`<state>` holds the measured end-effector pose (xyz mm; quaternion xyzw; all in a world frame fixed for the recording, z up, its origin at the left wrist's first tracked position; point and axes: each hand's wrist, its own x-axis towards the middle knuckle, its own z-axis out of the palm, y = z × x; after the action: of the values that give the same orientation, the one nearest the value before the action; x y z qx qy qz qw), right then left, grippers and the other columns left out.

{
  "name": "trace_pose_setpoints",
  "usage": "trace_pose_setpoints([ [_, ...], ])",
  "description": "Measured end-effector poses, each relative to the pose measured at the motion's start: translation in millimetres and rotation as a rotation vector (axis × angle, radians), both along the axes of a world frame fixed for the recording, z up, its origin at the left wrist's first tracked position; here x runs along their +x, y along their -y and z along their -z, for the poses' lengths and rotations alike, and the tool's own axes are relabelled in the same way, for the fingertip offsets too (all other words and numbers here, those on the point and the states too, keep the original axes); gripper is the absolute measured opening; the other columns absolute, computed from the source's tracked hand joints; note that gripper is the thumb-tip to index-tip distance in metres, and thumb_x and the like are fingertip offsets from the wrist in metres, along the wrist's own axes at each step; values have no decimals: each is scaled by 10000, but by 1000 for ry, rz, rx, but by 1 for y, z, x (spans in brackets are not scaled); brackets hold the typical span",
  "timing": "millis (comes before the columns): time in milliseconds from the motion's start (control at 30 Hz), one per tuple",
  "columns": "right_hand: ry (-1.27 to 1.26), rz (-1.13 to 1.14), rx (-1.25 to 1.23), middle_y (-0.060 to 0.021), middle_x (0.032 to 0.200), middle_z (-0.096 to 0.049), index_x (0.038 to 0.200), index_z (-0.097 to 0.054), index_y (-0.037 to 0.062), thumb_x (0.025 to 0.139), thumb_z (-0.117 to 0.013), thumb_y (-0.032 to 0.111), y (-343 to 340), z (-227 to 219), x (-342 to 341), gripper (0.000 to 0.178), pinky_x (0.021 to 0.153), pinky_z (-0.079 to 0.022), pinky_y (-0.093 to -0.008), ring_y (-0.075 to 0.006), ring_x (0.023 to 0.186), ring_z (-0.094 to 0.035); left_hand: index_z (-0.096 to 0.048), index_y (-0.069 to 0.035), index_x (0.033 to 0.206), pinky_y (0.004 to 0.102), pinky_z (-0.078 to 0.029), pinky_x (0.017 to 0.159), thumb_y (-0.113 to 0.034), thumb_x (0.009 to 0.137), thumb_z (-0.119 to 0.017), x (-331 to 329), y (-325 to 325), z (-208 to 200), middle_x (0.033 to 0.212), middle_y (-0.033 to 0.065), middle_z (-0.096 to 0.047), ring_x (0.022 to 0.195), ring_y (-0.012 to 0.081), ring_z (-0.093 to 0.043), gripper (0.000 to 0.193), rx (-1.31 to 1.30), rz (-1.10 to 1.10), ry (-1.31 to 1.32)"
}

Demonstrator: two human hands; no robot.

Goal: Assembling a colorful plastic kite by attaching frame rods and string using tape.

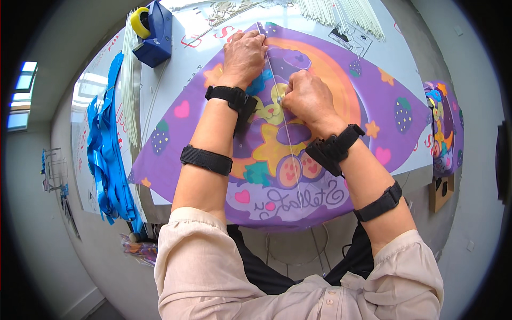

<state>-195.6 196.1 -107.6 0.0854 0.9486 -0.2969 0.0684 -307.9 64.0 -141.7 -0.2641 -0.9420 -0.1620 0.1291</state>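
Note:
A purple kite sheet [184,141], printed with a cartoon bear, stars, hearts and strawberries, lies spread over the table with its pointed tip away from me. Down its middle runs a thin white rod [288,133]. My left hand [245,57] is closed near the far tip, its fingertips pressed on the rod's upper end. Lower down, beside the bear's face, my right hand [310,100] is closed in a pinch at the rod, with its fingertips partly hidden. The sheet's near edge hangs over the table edge above my lap.
At the far left stands a blue tape dispenser [156,40] with a yellow roll. Blue straps [109,165] drape off the left edge. Bundled white rods [368,18] and small beige pieces [226,12] lie at the back. More printed sheets [445,130] hang at the right, above a cardboard box [440,198].

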Motion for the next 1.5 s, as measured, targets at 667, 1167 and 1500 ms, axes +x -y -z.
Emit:
trace_pose_setpoints([
  [667,-153,-1,-105,-93,854,-671,789,-670,121,682,-635,182,-2,12,17,128,695,-502,-401,-296,821,-636,-618,-25,962,419,-441,877,-154,802,-596,1,0,-10,1017,140,-609,986,329,-545,207,25,57,93],
  [1167,-239,11,-65,-174,774,-652,755,-664,72,710,-567,192,4,7,13,161,703,-494,-433,-344,772,-631,-642,-33,937,404,-461,840,-180,805,-612,-12,6,0,979,155,-639,947,341,-573,200,57,140,-6],
  [1500,-235,-42,-85,-127,829,-658,772,-682,96,710,-579,164,2,14,25,139,680,-502,-420,-320,800,-627,-629,-34,923,410,-423,880,-197,803,-584,-9,3,-2,998,150,-622,980,335,-543,207,-4,103,40],
])
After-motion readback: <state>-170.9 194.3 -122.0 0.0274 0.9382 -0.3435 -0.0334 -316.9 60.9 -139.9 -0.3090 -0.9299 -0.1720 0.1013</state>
